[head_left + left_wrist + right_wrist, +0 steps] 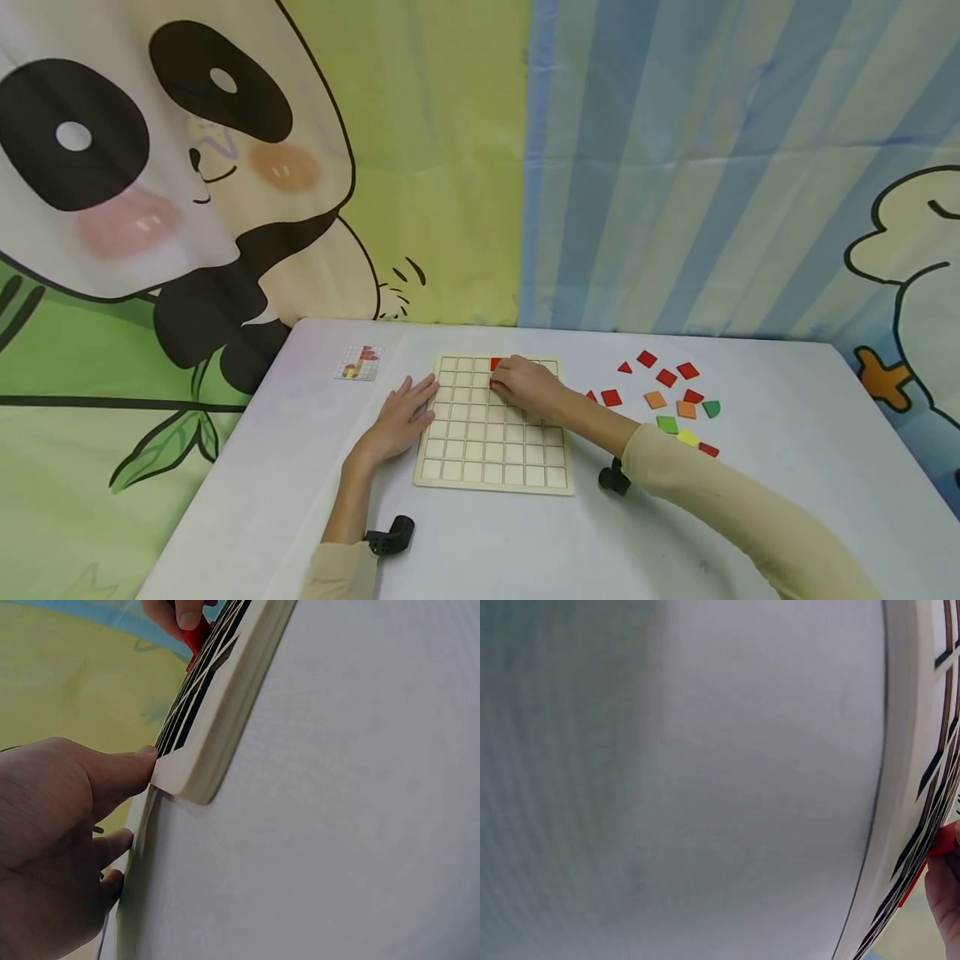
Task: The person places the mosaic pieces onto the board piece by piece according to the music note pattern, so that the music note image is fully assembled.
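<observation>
A pale wooden grid board [474,451] lies on the table, its squares divided by thin ridges. The left hand [397,421] is at its left side, fingers spread; in the left wrist view the thumb [127,771] touches the board's corner. Over the upper part of the grid, the right hand [529,386] pinches a small red tile [943,841], tilted in the left wrist view. One red square tile [496,363] sits in the top row just beyond those fingers. The palm and forearm hide some squares on the right.
Right of the board lie several loose tiles: red squares [666,378], a red triangle [625,367], orange squares [656,400], a green piece [712,408] and a yellow one [687,437]. A pattern card [360,363] is at the left on the white table [495,550].
</observation>
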Motion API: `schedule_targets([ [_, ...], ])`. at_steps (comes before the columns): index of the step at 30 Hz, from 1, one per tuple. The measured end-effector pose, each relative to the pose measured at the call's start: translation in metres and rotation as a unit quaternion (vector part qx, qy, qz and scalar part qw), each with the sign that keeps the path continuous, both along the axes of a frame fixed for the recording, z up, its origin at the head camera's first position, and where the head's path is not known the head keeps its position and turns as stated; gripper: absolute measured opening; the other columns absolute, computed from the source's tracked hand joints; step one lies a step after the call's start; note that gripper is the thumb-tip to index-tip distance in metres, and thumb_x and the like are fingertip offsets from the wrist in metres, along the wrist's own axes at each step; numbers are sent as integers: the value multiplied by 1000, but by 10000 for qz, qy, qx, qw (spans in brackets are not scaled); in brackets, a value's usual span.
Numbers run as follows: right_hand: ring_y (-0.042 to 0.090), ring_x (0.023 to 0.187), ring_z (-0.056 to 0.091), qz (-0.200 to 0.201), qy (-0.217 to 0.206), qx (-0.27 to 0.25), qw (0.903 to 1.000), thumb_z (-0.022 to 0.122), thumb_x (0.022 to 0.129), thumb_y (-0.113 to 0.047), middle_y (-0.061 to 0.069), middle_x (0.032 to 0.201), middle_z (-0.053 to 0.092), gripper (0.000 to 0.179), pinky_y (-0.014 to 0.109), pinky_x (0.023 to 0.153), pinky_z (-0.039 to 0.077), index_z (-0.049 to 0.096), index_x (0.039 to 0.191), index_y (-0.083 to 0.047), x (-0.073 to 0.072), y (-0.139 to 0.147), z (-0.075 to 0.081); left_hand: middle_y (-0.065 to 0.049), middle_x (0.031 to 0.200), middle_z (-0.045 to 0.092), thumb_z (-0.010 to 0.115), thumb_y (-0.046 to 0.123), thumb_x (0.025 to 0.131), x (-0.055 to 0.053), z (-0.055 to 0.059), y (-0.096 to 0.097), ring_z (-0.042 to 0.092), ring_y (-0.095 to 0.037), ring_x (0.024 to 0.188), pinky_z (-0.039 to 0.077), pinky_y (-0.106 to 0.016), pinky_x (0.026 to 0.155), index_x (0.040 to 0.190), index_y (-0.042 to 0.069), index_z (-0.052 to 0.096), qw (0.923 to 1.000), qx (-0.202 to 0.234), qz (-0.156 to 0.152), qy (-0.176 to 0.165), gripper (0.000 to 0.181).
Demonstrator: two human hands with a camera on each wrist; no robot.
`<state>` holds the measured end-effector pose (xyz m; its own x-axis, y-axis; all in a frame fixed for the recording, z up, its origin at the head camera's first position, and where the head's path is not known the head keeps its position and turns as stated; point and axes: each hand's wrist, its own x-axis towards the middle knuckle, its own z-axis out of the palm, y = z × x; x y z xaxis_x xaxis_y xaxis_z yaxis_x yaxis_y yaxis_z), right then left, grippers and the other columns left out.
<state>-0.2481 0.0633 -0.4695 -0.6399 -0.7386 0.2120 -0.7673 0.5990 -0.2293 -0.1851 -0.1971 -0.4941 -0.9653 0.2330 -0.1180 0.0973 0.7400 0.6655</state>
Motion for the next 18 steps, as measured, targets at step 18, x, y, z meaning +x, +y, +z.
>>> schedule_targets([
  [18,16,74,61,-44,-195,-406,9990,63,93,-9,6,85,62,8,22,65,53,69,89,-4,-12,-2,-2,-6,161,27,52,15,98,2,3,3,6,-38,152,1,-58,122,149,8,39,9999,81,58,94,53],
])
